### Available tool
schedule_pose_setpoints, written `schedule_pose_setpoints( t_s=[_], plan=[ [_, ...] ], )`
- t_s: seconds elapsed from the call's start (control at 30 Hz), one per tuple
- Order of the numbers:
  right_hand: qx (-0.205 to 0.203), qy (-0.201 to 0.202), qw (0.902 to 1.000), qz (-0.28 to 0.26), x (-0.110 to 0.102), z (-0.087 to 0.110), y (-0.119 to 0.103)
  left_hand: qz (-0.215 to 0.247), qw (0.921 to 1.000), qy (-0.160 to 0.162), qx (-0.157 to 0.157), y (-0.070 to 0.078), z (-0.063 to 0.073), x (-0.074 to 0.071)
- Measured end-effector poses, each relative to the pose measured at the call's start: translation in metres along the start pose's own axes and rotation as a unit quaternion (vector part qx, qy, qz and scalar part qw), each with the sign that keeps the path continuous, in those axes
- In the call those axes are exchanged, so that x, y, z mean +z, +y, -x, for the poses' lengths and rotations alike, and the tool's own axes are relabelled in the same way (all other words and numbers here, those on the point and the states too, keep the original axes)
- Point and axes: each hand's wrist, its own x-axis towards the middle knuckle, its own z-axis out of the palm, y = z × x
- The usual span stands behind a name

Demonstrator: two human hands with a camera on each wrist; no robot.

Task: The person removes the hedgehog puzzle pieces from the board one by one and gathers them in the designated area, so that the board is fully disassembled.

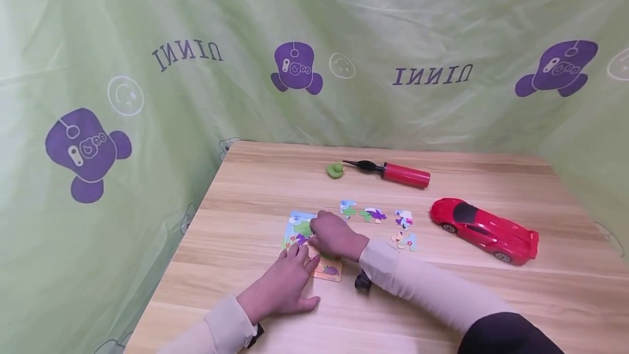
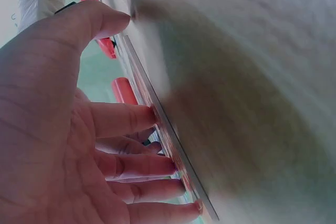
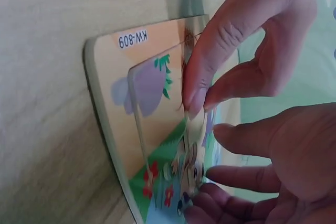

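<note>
A colourful jigsaw board (image 1: 332, 274) with printed fruit and flowers lies between both hands. My left hand (image 1: 280, 288) rests its fingertips along the board's near left side, fingers stretched and thumb apart; the left wrist view shows the fingertips (image 2: 149, 116) touching the board's edge. My right hand (image 1: 336, 236) bends over the middle of the board. In the right wrist view its thumb (image 3: 202, 85) and index finger pinch a puzzle piece (image 3: 195, 127) at the board's surface, mostly hidden by the fingers. Several loose puzzle pieces (image 1: 373, 214) lie just right of the board.
A red toy car (image 1: 484, 231) stands on the right of the wooden table (image 1: 221, 223). Farther back lie a red hand pump (image 1: 405, 175) with a black nozzle and a small curled green object (image 1: 336, 171). Green printed fabric (image 1: 221, 102) hangs around the table.
</note>
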Motion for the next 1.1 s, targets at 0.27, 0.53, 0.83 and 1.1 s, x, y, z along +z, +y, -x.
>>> schedule_pose_setpoints(
  t_s=[0.27,0.53,0.83,1.1],
  plan=[
    [0.036,-0.015,0.9972,-0.064,0.003,-0.003,0.0,0.002,1.0,-0.007,-0.005,0.002,0.001,0.002],
    [0.066,-0.058,0.9903,-0.107,0.004,-0.01,-0.001,0.0,0.9999,-0.007,-0.01,0.002,-0.003,0.003],
    [0.066,-0.075,0.9934,-0.057,0.002,-0.015,-0.003,-0.003,1.0,0.003,-0.001,0.001,-0.003,0.001],
    [0.07,-0.105,0.9907,-0.051,-0.001,-0.024,-0.002,-0.006,0.9999,0.012,0.005,0.0,-0.001,0.002]
  ],
)
